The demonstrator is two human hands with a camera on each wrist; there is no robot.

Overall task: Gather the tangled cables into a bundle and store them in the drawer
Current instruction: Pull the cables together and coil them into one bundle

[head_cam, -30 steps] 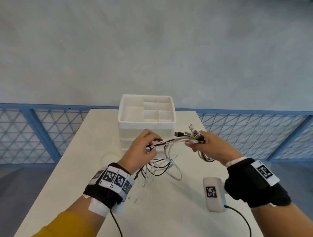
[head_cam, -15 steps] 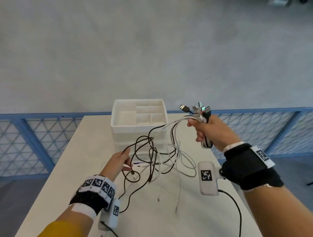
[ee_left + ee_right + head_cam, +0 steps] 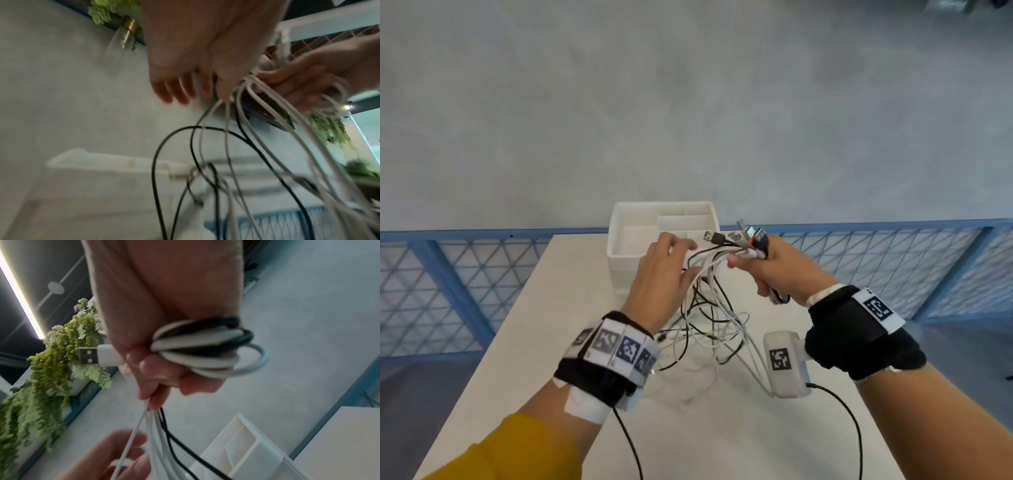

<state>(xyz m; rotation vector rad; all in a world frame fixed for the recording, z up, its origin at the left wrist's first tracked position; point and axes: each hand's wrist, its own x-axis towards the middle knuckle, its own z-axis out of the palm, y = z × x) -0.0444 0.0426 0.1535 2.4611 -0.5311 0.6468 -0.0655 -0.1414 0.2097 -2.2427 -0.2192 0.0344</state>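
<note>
- I see my right hand (image 3: 774,270) raised above the table (image 3: 722,428), fingers curled tight round the cables (image 3: 709,308), gripping them just below their plugs.
- The cables are a mix of white and black; several USB plugs (image 3: 743,236) fan out above my fist, and short coiled loops (image 3: 205,345) bulge from its other side.
- The rest hangs in a loose tangle down to the tabletop, in front of the white drawer unit (image 3: 661,236).
- My left hand (image 3: 664,274) is spread, fingers fairly straight, touching the strands beside the right fist; I cannot tell whether it pinches any.
</note>
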